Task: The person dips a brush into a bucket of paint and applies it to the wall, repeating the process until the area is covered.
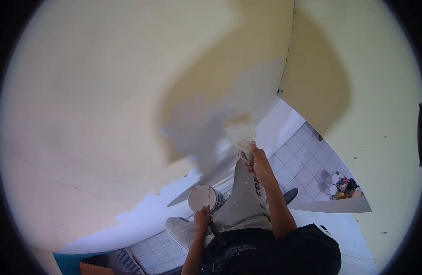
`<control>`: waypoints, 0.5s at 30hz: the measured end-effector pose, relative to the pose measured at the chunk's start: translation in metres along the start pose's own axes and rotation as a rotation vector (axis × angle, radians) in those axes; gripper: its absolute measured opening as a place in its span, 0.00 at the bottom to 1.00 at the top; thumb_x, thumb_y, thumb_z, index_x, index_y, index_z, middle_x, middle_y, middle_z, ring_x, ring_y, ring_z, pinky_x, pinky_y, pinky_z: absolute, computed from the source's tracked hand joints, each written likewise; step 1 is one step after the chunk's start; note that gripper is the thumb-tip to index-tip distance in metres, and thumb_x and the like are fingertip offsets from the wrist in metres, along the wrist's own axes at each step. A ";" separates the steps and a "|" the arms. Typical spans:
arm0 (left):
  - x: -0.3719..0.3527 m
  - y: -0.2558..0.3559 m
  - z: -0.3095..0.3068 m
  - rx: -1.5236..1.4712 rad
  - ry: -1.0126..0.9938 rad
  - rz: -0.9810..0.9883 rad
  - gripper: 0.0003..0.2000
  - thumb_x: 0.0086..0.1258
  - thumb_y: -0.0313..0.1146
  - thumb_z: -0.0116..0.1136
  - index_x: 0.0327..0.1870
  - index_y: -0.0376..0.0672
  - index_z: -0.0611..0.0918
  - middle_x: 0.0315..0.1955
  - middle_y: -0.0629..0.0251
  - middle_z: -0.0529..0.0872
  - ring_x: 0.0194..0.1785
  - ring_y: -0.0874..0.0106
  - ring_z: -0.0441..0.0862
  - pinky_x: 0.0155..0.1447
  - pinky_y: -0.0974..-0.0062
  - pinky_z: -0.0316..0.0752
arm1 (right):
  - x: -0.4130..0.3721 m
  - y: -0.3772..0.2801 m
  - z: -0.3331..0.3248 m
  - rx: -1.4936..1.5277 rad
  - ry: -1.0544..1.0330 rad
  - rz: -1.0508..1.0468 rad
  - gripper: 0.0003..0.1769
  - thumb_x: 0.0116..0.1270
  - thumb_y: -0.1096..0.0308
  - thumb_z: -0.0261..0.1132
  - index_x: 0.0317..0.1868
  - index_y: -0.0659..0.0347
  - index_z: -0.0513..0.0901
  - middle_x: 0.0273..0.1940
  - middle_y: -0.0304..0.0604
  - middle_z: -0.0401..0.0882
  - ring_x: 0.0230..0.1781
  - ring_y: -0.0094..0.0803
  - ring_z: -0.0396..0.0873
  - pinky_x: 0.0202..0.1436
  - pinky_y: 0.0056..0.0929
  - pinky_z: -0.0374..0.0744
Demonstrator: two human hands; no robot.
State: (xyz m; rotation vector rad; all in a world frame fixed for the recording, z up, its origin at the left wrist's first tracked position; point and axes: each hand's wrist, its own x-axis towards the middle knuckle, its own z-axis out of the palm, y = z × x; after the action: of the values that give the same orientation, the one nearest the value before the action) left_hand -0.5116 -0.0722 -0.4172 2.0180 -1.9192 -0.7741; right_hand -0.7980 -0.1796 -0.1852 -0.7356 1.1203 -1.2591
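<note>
My right hand (256, 164) is closed around the handle of a wide, flat paintbrush (240, 130), smeared with whitish paint. Its tan bristle end points up toward the wall (197, 114), where a greyish-white painted area borders the yellow one. Lower down, my left hand (202, 221) grips the near rim of a round paint bucket (201, 198). Pale, creamy paint shows inside the bucket, and some dark print marks its side. Whitish smears cover the fingers of my right hand.
A wall corner (286, 55) runs down on the right, with a second yellow wall (380, 91) beyond it. Tiled floor (302, 151) lies below. Small containers and other items (341, 185) stand at the right. An orange, saw-edged piece (95, 269) is at the lower left.
</note>
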 end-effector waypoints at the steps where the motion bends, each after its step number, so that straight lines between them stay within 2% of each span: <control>1: -0.002 0.002 -0.001 -0.012 -0.006 -0.024 0.21 0.74 0.46 0.45 0.33 0.35 0.80 0.26 0.40 0.82 0.34 0.43 0.81 0.40 0.47 0.74 | -0.004 -0.008 -0.002 0.025 -0.037 -0.049 0.30 0.75 0.39 0.43 0.35 0.59 0.74 0.20 0.29 0.62 0.17 0.18 0.58 0.22 0.18 0.61; 5: -0.002 -0.001 0.001 0.010 -0.006 -0.066 0.23 0.75 0.47 0.41 0.33 0.34 0.80 0.27 0.40 0.82 0.35 0.42 0.81 0.41 0.46 0.73 | -0.010 -0.022 0.004 0.210 -0.067 -0.138 0.29 0.75 0.39 0.42 0.39 0.59 0.73 0.23 0.31 0.64 0.20 0.18 0.59 0.26 0.18 0.62; 8: -0.004 0.003 0.002 0.036 0.022 -0.064 0.24 0.75 0.47 0.39 0.34 0.33 0.81 0.28 0.40 0.83 0.35 0.42 0.81 0.43 0.46 0.74 | -0.004 -0.011 -0.001 0.211 -0.199 -0.172 0.27 0.76 0.42 0.44 0.41 0.60 0.73 0.23 0.30 0.63 0.22 0.18 0.59 0.23 0.17 0.60; 11: -0.006 0.007 0.003 0.100 0.039 -0.110 0.24 0.75 0.46 0.38 0.35 0.33 0.81 0.28 0.40 0.83 0.35 0.42 0.82 0.43 0.46 0.75 | -0.002 -0.012 0.007 0.130 -0.173 -0.295 0.23 0.77 0.47 0.47 0.40 0.60 0.72 0.23 0.29 0.62 0.20 0.18 0.59 0.19 0.16 0.58; 15: -0.007 0.010 0.003 0.161 0.075 -0.077 0.24 0.75 0.46 0.37 0.35 0.34 0.81 0.27 0.41 0.83 0.33 0.43 0.82 0.41 0.47 0.76 | -0.002 -0.065 0.030 0.180 -0.204 -0.270 0.16 0.77 0.55 0.51 0.39 0.60 0.72 0.22 0.28 0.61 0.17 0.15 0.56 0.17 0.15 0.57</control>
State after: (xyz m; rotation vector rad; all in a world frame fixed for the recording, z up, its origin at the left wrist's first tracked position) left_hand -0.5219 -0.0657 -0.4131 2.1933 -1.9270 -0.5681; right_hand -0.7931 -0.1948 -0.1153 -0.8771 0.7485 -1.4534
